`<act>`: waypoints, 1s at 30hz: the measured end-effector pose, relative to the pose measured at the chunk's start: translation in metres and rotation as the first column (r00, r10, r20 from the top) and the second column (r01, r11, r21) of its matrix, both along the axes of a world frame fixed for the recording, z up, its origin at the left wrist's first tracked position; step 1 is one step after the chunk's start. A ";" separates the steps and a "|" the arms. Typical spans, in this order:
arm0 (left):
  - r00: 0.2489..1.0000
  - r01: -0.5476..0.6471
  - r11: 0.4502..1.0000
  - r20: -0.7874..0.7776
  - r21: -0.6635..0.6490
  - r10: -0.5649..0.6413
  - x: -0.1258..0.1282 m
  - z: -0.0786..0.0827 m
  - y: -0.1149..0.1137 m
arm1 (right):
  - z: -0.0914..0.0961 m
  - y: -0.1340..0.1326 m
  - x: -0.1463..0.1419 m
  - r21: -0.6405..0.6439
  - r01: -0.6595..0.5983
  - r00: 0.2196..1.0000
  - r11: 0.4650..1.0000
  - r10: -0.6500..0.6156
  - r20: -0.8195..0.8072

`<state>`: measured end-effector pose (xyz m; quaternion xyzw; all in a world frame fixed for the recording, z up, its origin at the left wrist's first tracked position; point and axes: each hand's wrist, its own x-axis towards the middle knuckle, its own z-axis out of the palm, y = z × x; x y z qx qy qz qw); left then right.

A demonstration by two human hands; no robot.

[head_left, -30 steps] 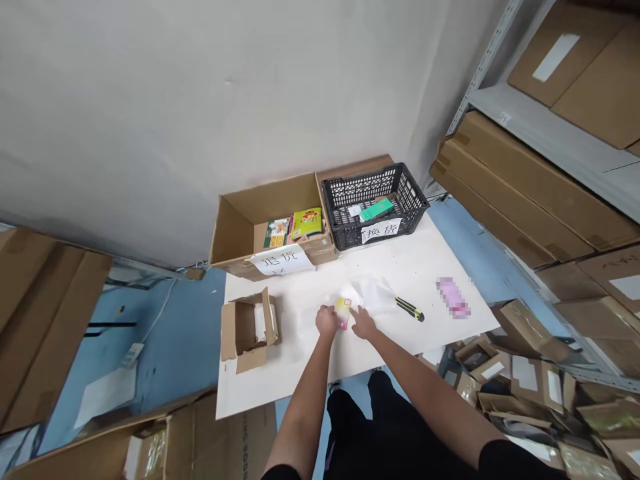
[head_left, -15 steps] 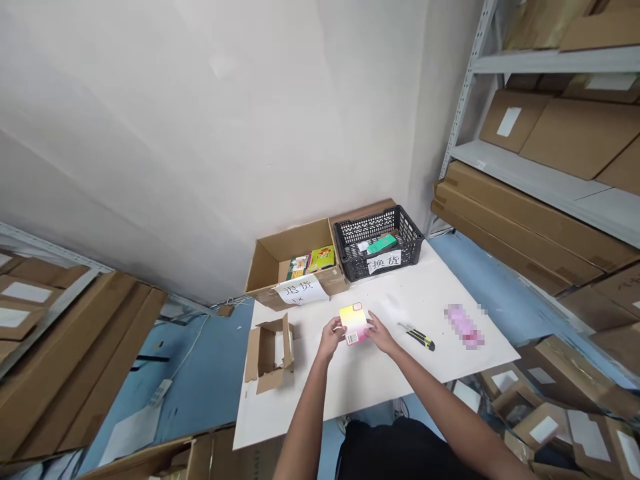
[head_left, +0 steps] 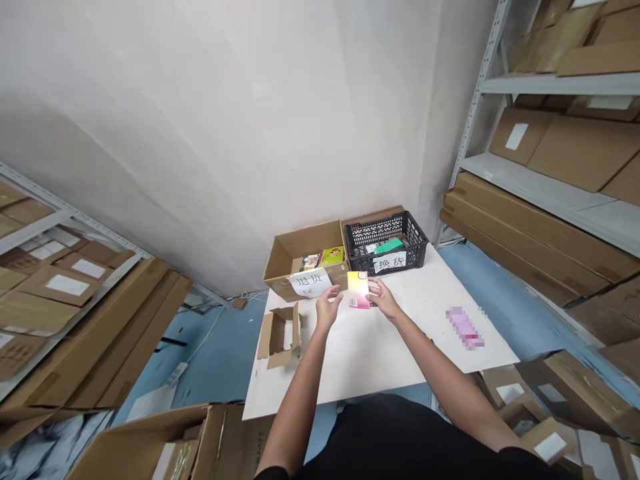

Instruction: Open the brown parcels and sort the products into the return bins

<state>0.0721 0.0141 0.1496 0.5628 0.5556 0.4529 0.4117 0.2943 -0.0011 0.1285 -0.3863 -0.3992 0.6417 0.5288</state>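
My right hand [head_left: 384, 300] grips the right edge of a small flat yellow-and-pink packet [head_left: 358, 289] with a barcode; whether it is a box or a booklet I cannot tell. Just left of it, my left hand [head_left: 327, 309] has its fingers apart, with a narrow gap to the packet. Behind the hands stands an open cardboard box [head_left: 285, 288] with a paper sign, holding colourful booklets [head_left: 332, 256]. Beside that box is a black plastic crate [head_left: 416, 257] with a green packet [head_left: 389, 246] inside.
A small opened carton [head_left: 273, 343] stands on the white table [head_left: 360, 367] at the left. A blurred pink item [head_left: 465, 328] lies at the right. My right forearm hides most of the cutter. Shelves with cartons [head_left: 580, 150] flank the table; more boxes [head_left: 550, 383] sit below.
The packet has moved forward, towards the signed cardboard box. My left hand has let go of its left edge, while my right hand keeps hold. My right forearm now covers the cutter.
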 end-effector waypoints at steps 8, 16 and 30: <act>0.955 0.209 0.975 0.229 -0.072 -0.188 0.049 0.006 0.004 | -0.002 -0.003 0.006 0.133 0.031 0.997 0.991 -0.041 0.072; 0.933 0.241 0.943 0.321 -0.228 -0.161 0.034 0.016 0.007 | -0.007 0.006 0.037 0.005 0.122 0.993 0.993 -0.122 0.008; 0.981 0.090 0.995 0.167 0.037 -0.095 0.015 0.021 0.013 | 0.013 0.037 -0.030 0.197 -0.190 0.982 0.962 0.183 0.057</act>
